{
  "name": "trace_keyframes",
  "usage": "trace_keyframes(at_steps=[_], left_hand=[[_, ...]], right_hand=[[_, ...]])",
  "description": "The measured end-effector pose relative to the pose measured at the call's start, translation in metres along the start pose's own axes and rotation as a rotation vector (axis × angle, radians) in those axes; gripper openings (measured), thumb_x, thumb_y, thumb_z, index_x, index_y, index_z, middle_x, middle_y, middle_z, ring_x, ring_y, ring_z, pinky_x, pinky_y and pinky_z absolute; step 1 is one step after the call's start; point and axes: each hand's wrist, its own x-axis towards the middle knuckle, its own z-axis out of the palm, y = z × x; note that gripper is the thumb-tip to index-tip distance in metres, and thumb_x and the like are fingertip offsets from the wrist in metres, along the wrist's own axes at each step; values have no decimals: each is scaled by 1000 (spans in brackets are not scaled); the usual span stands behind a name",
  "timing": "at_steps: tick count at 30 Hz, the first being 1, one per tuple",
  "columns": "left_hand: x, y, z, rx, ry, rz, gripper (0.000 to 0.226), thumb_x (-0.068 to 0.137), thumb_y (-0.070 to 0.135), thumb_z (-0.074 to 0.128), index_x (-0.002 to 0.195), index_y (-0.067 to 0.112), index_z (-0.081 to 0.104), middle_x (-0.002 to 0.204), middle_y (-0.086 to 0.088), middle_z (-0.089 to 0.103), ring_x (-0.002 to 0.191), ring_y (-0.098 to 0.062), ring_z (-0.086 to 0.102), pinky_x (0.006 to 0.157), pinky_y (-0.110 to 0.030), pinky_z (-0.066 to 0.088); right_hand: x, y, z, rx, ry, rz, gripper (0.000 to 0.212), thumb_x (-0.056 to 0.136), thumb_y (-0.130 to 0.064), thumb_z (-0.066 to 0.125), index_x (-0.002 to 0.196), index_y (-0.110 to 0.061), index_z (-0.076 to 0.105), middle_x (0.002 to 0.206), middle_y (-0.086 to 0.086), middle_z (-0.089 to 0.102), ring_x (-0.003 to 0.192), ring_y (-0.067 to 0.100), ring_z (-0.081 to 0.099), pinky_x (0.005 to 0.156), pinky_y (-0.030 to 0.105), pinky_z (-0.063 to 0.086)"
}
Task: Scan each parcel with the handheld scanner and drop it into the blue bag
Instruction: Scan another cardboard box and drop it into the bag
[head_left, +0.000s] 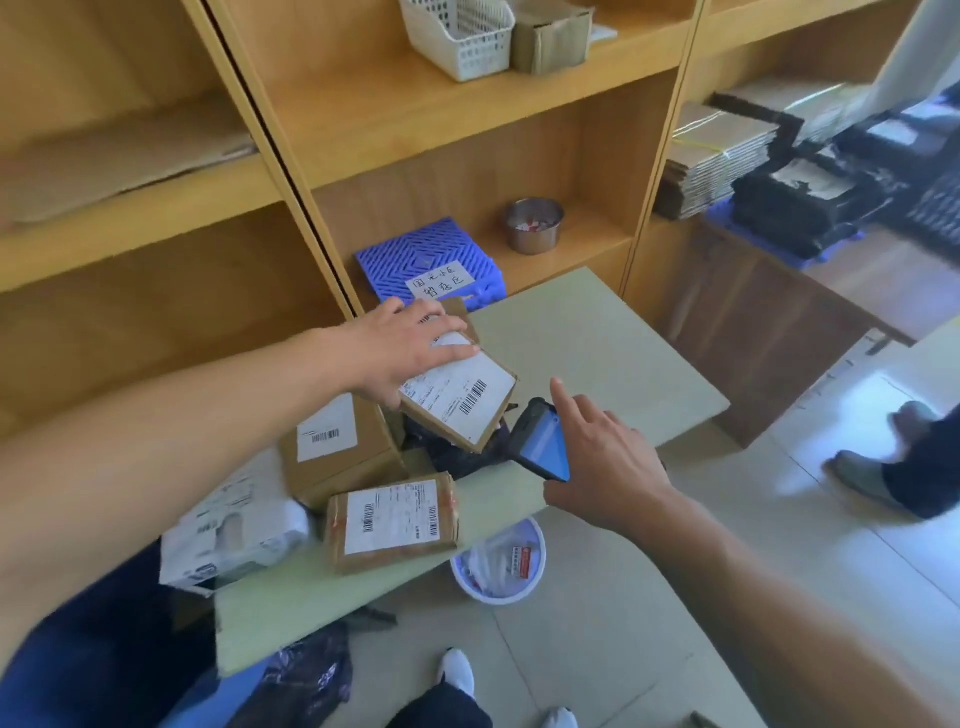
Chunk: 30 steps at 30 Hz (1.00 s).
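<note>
Your left hand (410, 348) pinches the flat parcel (462, 400), fingers spread on top and thumb beneath, tilted above the middle of the desk (597, 353). Your right hand (608, 462) grips the scanner (540, 441) just beside it, forefinger straight. Square the barcode to the scanner's nose and hold both steady.

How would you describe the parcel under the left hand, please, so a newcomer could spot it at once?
Find the pale green table before the wooden shelves. Among the brown boxes on it, it is the flat parcel that the left hand holds, beside the scanner in the right hand. It alone is tilted up, not lying flat.
</note>
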Motion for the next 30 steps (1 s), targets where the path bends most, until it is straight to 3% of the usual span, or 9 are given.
trace_keyframes(at_steps=[7,11,15,20,24,28,30], left_hand=[[-117,-27,62,-82,19,-171,107,82,63,66,162,39,-1,169,-5,6,150,-31,11,108,-52,35],[-209,-44,118,-153,-29,-264,110,81,59,69,161,39,-4,169,-5,5,151,-30,9,108,-49,35],[-316,-56,183,-287,-81,-392,113,80,73,62,162,36,-6,167,-2,2,151,-28,7,110,-51,32],[-431,-64,253,-481,-98,-539,117,80,62,71,164,33,-6,166,1,3,151,-27,5,118,-54,27],[-507,-47,317,-600,-113,-670,121,73,51,77,163,34,-2,163,-1,10,150,-29,9,117,-54,32],[-544,-9,380,-696,-79,-816,119,71,51,76,162,35,1,161,-3,15,147,-28,15,112,-52,40],[-547,12,414,-737,-55,-910,119,71,50,78,163,33,4,161,-4,16,147,-28,16,115,-50,37]], right_hand=[[24,-102,14,21,19,-190,118,73,-49,76,155,-29,-7,136,0,40,112,27,49,81,39,49],[41,-186,31,3,7,-309,122,70,-50,78,155,-33,-8,130,-1,40,110,26,51,78,39,51],[49,-283,60,-18,-43,-406,121,71,-52,78,155,-34,-7,135,-3,40,110,24,52,75,37,51],[58,-394,100,-16,-106,-515,116,76,-51,75,155,-34,-8,140,-2,38,114,25,52,74,32,44],[63,-472,139,-9,-191,-607,114,76,-52,73,156,-35,-7,141,-3,37,120,24,49,82,33,47],[74,-524,184,13,-271,-663,113,77,-49,72,156,-38,-9,132,-8,36,103,14,45,73,28,42],[88,-542,211,10,-309,-687,113,78,-50,72,156,-39,-10,134,-10,34,102,13,44,73,26,41]])
